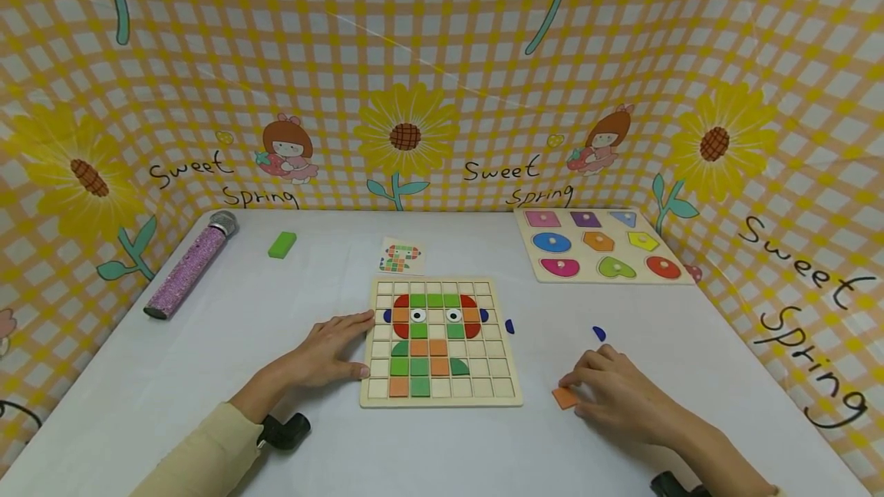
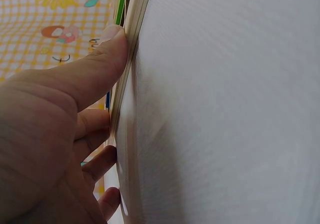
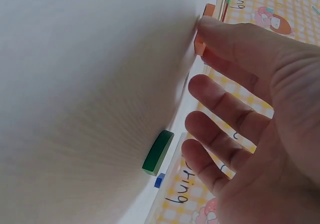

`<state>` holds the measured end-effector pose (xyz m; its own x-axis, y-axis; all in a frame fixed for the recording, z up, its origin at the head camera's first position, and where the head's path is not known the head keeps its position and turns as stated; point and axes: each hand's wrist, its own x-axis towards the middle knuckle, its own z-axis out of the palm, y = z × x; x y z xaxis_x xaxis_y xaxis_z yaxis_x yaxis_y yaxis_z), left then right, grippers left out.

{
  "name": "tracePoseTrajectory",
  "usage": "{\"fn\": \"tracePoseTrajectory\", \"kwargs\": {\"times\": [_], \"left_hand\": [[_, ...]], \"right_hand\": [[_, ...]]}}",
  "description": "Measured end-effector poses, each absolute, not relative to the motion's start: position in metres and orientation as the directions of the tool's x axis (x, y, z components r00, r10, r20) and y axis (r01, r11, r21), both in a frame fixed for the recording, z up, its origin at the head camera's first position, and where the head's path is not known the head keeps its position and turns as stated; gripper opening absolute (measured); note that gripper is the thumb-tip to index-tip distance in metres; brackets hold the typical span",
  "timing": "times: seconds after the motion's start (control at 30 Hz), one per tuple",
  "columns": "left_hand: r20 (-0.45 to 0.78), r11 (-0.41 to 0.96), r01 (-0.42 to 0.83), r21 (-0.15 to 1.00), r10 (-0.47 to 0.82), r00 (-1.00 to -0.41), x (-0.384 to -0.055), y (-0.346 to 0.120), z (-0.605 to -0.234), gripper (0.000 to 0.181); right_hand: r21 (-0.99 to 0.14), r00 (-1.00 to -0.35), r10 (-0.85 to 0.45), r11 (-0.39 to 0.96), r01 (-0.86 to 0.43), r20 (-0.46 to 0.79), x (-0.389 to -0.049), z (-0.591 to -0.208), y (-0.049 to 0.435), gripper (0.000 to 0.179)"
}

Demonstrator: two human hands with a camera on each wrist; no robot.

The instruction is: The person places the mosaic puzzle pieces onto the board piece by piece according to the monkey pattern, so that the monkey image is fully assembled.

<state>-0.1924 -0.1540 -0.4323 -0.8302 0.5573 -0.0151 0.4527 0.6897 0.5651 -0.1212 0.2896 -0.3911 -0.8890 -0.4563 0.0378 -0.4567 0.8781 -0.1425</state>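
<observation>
On the table lies a wooden grid board (image 1: 507,390) with coloured tiles forming a figure with two round eyes (image 1: 417,316). My left hand (image 1: 321,351) rests along the board's left edge, thumb and fingertips touching the rim with the fingers fairly straight. Right of the board, my right hand (image 1: 615,390) pinches an orange square tile (image 1: 565,398) between thumb and forefinger, close to the tabletop. The other right fingers are loosely bent. A green curved-sided tile (image 3: 158,152) lies near that hand in the right wrist view; the head view hides it.
Two blue half-round tiles (image 1: 509,326) (image 1: 599,334) lie right of the board. Behind it is a pattern card (image 1: 405,255). A green block (image 1: 282,245) and a glittery pink microphone (image 1: 189,267) are at the left. A shape puzzle board (image 1: 573,242) sits at the back right.
</observation>
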Motion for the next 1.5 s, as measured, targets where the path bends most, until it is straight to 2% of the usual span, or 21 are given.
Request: {"fn": "tracePoseTrajectory", "kwargs": {"times": [0.5,0.73,1.13,1.33,1.5], "left_hand": [[-0.021,0.692,0.449,0.566,0.556,-0.831,-0.193,-0.153,-0.432,0.078],[-0.021,0.696,0.441,0.567,0.547,-0.837,-0.193,-0.153,-0.432,0.078],[-0.035,0.697,0.428,0.575,0.544,-0.838,-0.192,-0.153,-0.432,0.078],[-0.039,0.7,0.424,0.575,0.541,-0.84,-0.193,-0.153,-0.432,0.078],[-0.033,0.698,0.43,0.573,0.544,-0.838,-0.193,-0.153,-0.431,0.078]], "right_hand": [[-0.164,-0.869,-0.488,0.853,-0.495,0.084,-0.123,-0.39,0.28,0.023],[-0.181,-0.821,-0.551,0.801,-0.57,0.147,-0.13,-0.384,0.254,0.022],[-0.185,-0.775,-0.602,0.753,-0.631,0.193,-0.145,-0.385,0.195,0.02],[-0.158,-0.738,-0.64,0.722,-0.673,0.216,-0.151,-0.388,0.171,0.02],[-0.135,-0.731,-0.654,0.72,-0.681,0.198,-0.154,-0.392,0.156,0.019]]}}
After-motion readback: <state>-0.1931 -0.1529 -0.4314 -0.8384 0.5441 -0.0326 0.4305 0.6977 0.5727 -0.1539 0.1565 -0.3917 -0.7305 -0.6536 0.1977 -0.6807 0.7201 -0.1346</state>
